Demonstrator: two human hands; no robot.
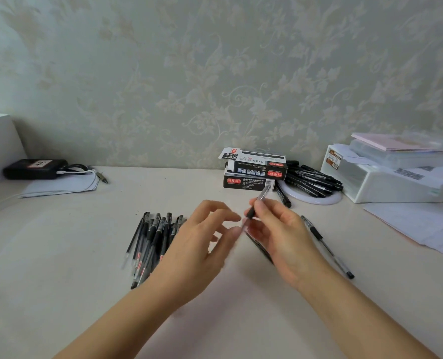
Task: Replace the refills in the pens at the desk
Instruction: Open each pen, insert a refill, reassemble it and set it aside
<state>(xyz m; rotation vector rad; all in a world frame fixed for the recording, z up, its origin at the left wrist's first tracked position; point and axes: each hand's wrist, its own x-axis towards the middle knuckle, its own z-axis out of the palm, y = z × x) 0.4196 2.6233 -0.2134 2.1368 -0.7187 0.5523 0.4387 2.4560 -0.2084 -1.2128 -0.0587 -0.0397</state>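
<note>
Right hand [280, 229] pinching pen [258, 200] at frame centre, left hand [205, 239] loose and empty beside it over bench [60, 255]: blurred, so could fumble small parts into pile [150, 242].

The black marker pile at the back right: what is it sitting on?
The marker pile lies on a white round disc; only the disc's front rim shows. The rest is covered by markers, and the stacked pen boxes hide its left edge.
</note>
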